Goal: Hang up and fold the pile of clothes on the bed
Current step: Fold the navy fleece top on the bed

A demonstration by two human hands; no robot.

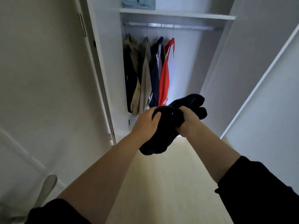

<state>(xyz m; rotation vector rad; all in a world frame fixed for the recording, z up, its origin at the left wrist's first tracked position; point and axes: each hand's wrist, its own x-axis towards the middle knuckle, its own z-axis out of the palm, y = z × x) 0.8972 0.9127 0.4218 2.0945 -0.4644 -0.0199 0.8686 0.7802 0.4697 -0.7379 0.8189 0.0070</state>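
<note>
Stood facing an open wardrobe point(194, 62); gripped a bunched black garment point(161, 139) in mid-air over the pale floor point(161, 183), left hand point(145, 122) clutching its left part, right hand point(189, 122) clutching its right part, fingers point(186, 110) of both curled tight into the cloth. Held it low, in front of the hung clothes; saw four pieces on the rail point(186, 27): olive jacket point(131, 62), beige top point(145, 75), navy top point(155, 70), red top point(165, 75); saw a folded pale-blue pile point(139, 3) on the shelf point(178, 14) above.
</note>
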